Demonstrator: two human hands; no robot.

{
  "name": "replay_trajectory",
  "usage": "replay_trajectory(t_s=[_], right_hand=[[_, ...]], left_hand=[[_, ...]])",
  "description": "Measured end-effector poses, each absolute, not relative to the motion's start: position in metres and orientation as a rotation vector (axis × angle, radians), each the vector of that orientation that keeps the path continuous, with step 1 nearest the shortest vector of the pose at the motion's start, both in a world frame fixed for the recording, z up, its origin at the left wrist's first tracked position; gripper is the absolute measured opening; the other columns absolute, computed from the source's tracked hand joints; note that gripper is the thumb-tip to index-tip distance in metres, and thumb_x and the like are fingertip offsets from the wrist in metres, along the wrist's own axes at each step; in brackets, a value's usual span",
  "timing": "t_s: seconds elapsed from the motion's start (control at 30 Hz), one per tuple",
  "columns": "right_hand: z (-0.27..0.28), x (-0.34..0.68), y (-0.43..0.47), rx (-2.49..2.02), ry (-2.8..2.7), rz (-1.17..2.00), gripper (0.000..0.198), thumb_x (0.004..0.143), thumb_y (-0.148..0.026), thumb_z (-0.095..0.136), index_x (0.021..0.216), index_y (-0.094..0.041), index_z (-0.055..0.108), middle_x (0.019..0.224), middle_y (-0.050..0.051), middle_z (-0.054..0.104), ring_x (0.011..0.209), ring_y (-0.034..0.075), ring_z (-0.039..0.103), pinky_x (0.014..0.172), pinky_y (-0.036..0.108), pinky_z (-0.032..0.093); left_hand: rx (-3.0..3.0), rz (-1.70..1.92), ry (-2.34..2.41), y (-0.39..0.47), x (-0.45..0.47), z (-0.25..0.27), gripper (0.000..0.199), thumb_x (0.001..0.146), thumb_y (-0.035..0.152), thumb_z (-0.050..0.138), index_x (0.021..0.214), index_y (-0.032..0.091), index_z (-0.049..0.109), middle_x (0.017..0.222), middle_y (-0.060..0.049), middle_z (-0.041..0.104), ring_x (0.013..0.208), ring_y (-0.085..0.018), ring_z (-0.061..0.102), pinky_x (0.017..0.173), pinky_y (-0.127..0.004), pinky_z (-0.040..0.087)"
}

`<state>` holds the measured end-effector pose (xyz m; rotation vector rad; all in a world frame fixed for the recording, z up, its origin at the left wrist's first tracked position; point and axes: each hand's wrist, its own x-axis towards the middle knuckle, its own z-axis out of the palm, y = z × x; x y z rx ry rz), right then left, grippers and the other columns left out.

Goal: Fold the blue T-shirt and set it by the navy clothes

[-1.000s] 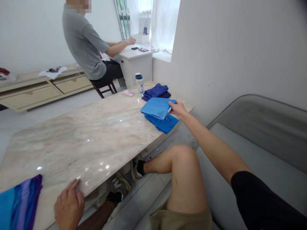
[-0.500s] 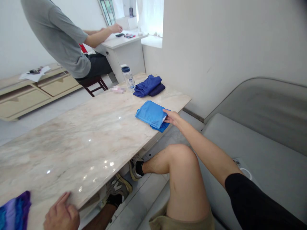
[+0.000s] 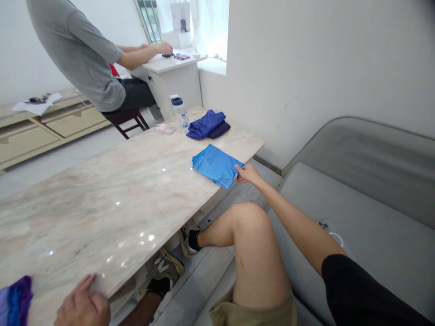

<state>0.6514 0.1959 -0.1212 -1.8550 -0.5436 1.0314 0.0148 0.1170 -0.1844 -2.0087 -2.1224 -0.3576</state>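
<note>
A stack of folded light-blue cloths (image 3: 215, 165) lies near the right edge of the marble table, its layers fanned at the left end. My right hand (image 3: 247, 174) pinches the right corner of the stack between thumb and fingers; how many layers it grips I cannot tell. At the lower left my left hand (image 3: 84, 304) rests on the tabletop with the index finger stretched out and nothing held. Left of it, partly out of frame, lie purple and blue cloths (image 3: 16, 299).
Dark blue folded cloths (image 3: 207, 124) and a water bottle (image 3: 180, 112) stand farther back on the marble table (image 3: 102, 194). A person in a grey shirt (image 3: 91, 59) sits at a white desk (image 3: 180, 81). A phone (image 3: 328, 226) lies on the grey sofa (image 3: 367, 217) at right.
My right hand has closed on the light-blue stack's corner, and the cloth there has shifted right and towards me. My left hand stays on the tabletop. The view has turned slightly.
</note>
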Motion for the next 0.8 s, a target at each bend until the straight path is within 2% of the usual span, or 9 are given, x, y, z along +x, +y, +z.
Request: replay_trajectory(t_s=[0.07, 0.13, 0.23, 0.3, 0.43, 0.53, 0.6, 0.7, 0.8], right_hand=[[-0.121, 0.655, 0.187, -2.039, -0.827, 0.747, 0.025, 0.103, -0.040, 0.076, 0.106, -0.015, 0.077, 0.107, 0.025, 0.080, 0.118, 0.038, 0.077, 0.110, 0.053, 0.060], [-0.119, 0.654, 0.191, -2.129, -1.272, 0.419, 0.031, 0.106, -0.041, 0.069, 0.118, -0.013, 0.078, 0.124, 0.029, 0.078, 0.132, 0.041, 0.071, 0.121, 0.056, 0.051], [-0.119, 0.640, 0.217, -1.967, -1.848, 0.216, 0.047, 0.107, -0.039, 0.064, 0.146, -0.013, 0.070, 0.157, 0.026, 0.065, 0.155, 0.039, 0.054, 0.135, 0.057, 0.036], [-0.122, 0.628, 0.246, -1.862, -2.030, 0.197, 0.054, 0.107, -0.039, 0.063, 0.155, -0.014, 0.065, 0.170, 0.021, 0.054, 0.165, 0.037, 0.041, 0.139, 0.054, 0.029], [-0.128, 0.619, 0.313, -1.862, -2.088, 0.234, 0.053, 0.112, -0.031, 0.048, 0.159, -0.012, 0.063, 0.168, 0.019, 0.057, 0.163, 0.035, 0.040, 0.136, 0.056, 0.031], [-0.128, 0.623, 0.353, -1.891, -2.200, 0.319, 0.050, 0.108, -0.026, 0.054, 0.156, -0.017, 0.067, 0.161, 0.017, 0.064, 0.156, 0.040, 0.043, 0.131, 0.065, 0.029], [-0.126, 0.628, 0.368, -1.880, -2.312, 0.328, 0.043, 0.107, -0.028, 0.058, 0.146, -0.020, 0.075, 0.153, 0.018, 0.069, 0.151, 0.042, 0.045, 0.129, 0.067, 0.026], [-0.126, 0.634, 0.371, -1.767, -2.404, 0.237, 0.034, 0.109, -0.031, 0.058, 0.131, -0.020, 0.081, 0.142, 0.018, 0.073, 0.146, 0.039, 0.048, 0.127, 0.060, 0.024], [-0.130, 0.638, 0.362, -1.687, -2.380, 0.216, 0.031, 0.110, -0.032, 0.058, 0.128, -0.022, 0.081, 0.136, 0.015, 0.076, 0.140, 0.036, 0.052, 0.125, 0.055, 0.024]], left_hand=[[-2.007, -0.372, -2.129, 0.116, 0.014, -0.186, 0.061, 0.098, 0.033, 0.039, 0.146, 0.009, 0.069, 0.140, -0.025, 0.072, 0.112, -0.047, 0.071, 0.094, -0.062, 0.057], [-1.996, -0.420, -2.139, 0.116, 0.013, -0.188, 0.059, 0.097, 0.032, 0.041, 0.146, 0.013, 0.069, 0.141, -0.023, 0.073, 0.113, -0.046, 0.071, 0.095, -0.061, 0.057], [-1.972, -0.479, -2.147, 0.117, 0.012, -0.191, 0.058, 0.094, 0.031, 0.045, 0.144, 0.016, 0.069, 0.142, -0.021, 0.073, 0.111, -0.044, 0.071, 0.094, -0.059, 0.056], [-1.966, -0.489, -2.149, 0.118, 0.012, -0.192, 0.057, 0.093, 0.030, 0.046, 0.143, 0.017, 0.070, 0.141, -0.021, 0.074, 0.109, -0.042, 0.071, 0.092, -0.057, 0.056], [-1.962, -0.493, -2.157, 0.118, 0.013, -0.192, 0.055, 0.093, 0.030, 0.046, 0.141, 0.019, 0.070, 0.142, -0.019, 0.074, 0.108, -0.041, 0.071, 0.091, -0.056, 0.055], [-1.970, -0.503, -2.153, 0.116, 0.012, -0.193, 0.054, 0.093, 0.029, 0.046, 0.141, 0.020, 0.069, 0.144, -0.019, 0.073, 0.110, -0.042, 0.071, 0.093, -0.058, 0.055], [-1.958, -0.529, -2.156, 0.115, 0.010, -0.196, 0.054, 0.092, 0.029, 0.047, 0.141, 0.022, 0.068, 0.145, -0.017, 0.074, 0.110, -0.041, 0.071, 0.094, -0.057, 0.054], [-1.945, -0.562, -2.165, 0.113, 0.006, -0.200, 0.053, 0.090, 0.027, 0.049, 0.139, 0.024, 0.070, 0.146, -0.014, 0.074, 0.110, -0.040, 0.072, 0.095, -0.056, 0.055], [-1.944, -0.563, -2.176, 0.112, 0.004, -0.205, 0.053, 0.090, 0.025, 0.050, 0.138, 0.023, 0.071, 0.148, -0.013, 0.073, 0.111, -0.039, 0.072, 0.097, -0.056, 0.055]])
